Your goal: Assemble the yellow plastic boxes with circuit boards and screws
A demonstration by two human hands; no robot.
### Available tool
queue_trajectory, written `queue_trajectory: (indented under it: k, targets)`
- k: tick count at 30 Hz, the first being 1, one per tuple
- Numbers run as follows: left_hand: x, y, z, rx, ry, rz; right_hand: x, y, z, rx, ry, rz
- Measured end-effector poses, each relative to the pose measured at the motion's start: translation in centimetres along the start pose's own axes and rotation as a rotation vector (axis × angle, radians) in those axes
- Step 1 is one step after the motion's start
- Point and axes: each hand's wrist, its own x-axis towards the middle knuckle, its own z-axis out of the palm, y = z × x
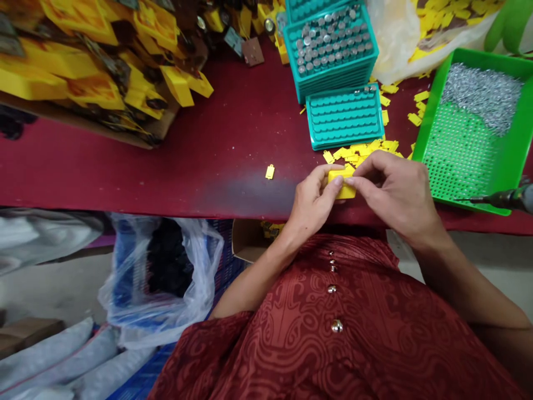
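A small yellow plastic housing [345, 190] is held just above the front edge of the table. My left hand [316, 194] is closed around its left side, thumb on the near face. At the housing's right edge, the thumb and bent forefinger of my right hand [389, 191] pinch close together against it. Whether a smaller part sits between those fingertips is hidden. Right behind my hands lies a loose pile of flat yellow plastic tabs [372, 149]. One single yellow tab [270, 171] lies apart, to the left on the red cloth.
Behind the pile are a teal tray [345, 118] and a teal tray stack [336, 78] bearing metal cylinders. A green basket [420, 150] with small metal parts stands right, a screwdriver-like tool tip [478, 199] over its edge. A carton [137, 139] of yellow assemblies stands left.
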Motion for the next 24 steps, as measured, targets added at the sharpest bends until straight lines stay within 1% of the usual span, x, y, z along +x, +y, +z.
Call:
queue_trajectory:
  k: [2, 4, 6, 7, 10, 12, 14, 16, 18, 20, 22, 24]
  targets:
    - [0.1, -0.2, -0.1, -0.121, -0.025, -0.06, 0.3, 0.1, -0.4, -0.059, 0.015, -0.039]
    - [0.0, -0.2, -0.3, -0.204, -0.033, -0.099, 0.5, 0.3, -0.5, -0.048, 0.07, -0.029]
    - [-0.2, -0.1, -0.4, -0.249, -0.031, -0.11, 0.5, 0.7, -0.4, -0.011, 0.07, 0.0]
    - [-0.3, 0.0, -0.5, -0.263, -0.039, -0.108, 0.4, 0.9, -0.4, 0.007, 0.024, 0.016]
    - [-0.7, 0.0, -0.5, -0.258, -0.099, -0.075, 0.0, 1.3, -0.1, 0.075, -0.171, 0.082]
    - [-1.0, -0.2, -0.4, -0.216, -0.114, -0.051, -0.3, 1.5, 0.1, 0.118, -0.207, 0.132]
    - [-1.2, -0.6, -0.2, -0.145, -0.096, -0.038, -0.6, 1.6, 0.2, 0.134, -0.163, 0.154]
    - [-1.4, -0.9, 0.0, -0.083, -0.078, -0.028, -0.9, 1.6, 0.5, 0.116, -0.114, 0.142]
    - [-1.4, -1.0, 0.3, -0.081, -0.085, -0.018, -1.0, 1.6, 0.8, 0.083, -0.074, 0.118]
    - [-1.3, -0.9, 0.4, -0.133, -0.113, -0.013, -1.2, 1.4, 0.8, 0.063, -0.056, 0.109]
    - [-1.2, -0.4, 0.5, -0.186, -0.142, -0.023, -1.9, 0.9, 0.1, 0.064, -0.046, 0.113]
    - [-1.0, 0.0, 0.3, -0.2, -0.139, -0.052, -3.4, 0.3, -1.7, 0.081, -0.036, 0.129]
